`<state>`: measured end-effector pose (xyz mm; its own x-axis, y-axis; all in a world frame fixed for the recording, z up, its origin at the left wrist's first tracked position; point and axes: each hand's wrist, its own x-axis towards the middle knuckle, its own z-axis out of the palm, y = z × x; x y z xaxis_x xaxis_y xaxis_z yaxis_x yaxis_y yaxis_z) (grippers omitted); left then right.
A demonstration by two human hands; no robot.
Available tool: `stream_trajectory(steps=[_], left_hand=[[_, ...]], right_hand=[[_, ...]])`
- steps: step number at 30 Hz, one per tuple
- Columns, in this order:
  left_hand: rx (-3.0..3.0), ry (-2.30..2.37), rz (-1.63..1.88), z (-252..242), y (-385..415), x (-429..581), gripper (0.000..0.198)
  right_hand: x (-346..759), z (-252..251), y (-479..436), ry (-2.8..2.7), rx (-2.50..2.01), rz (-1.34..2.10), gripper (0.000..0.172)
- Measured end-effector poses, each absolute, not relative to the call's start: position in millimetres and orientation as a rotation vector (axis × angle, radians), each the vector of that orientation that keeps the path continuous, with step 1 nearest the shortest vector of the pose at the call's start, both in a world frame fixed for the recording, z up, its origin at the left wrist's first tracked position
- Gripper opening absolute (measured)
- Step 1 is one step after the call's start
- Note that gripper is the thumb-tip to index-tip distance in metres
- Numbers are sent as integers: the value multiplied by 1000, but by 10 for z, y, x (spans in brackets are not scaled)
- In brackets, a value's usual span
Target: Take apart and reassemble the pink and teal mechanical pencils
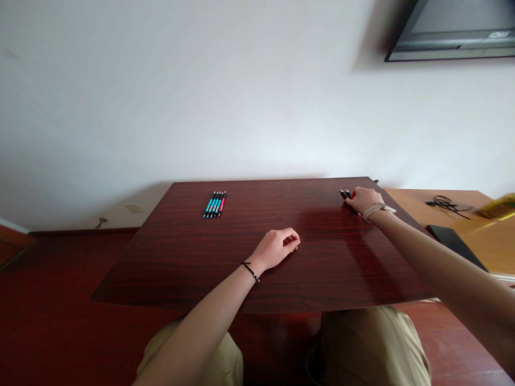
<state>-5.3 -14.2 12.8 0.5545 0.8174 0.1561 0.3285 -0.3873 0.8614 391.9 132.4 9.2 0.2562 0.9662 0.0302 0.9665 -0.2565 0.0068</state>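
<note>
Right hand (362, 201) is mostly covering the dark pens (343, 194) near the table's (261, 209) far right corner, so I can't make out how many. Their long axis slants from far left to near right. Fingers are bent down onto them, but can't tell if they're actually gripping. Left hand (277, 246) sits mid-table, loosely curled, can't tell if thumb and fingertips meet. Pen row (215, 205) at the table's far left points roughly wallward.
</note>
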Motion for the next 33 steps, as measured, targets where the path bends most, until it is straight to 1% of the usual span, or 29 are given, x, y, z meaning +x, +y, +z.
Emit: stream_trajectory(steps=[4, 7, 10, 16, 28, 31, 33], left_hand=[[1955, 929, 739, 131, -146, -54, 16], [1959, 924, 739, 130, -145, -54, 17], [1964, 923, 745, 121, -141, -55, 16], [1961, 912, 756, 107, -142, -53, 17], [1968, 910, 759, 104, -147, -63, 15], [1985, 905, 773, 96, -153, -47, 16], [2025, 932, 791, 105, -128, -58, 16]], right_hand=[[3973, 60, 1327, -1808, -2506, -24, 54], [4003, 48, 1337, -1820, -2547, 12, 57], [4021, 40, 1348, -1849, -2558, 27, 55], [4049, 31, 1358, -1794, -2536, 52, 45], [4017, 89, 1410, -1759, -2586, 122, 37], [4014, 114, 1404, -1733, -2595, 161, 40], [3989, 141, 1368, -1694, -2561, 142, 49]])
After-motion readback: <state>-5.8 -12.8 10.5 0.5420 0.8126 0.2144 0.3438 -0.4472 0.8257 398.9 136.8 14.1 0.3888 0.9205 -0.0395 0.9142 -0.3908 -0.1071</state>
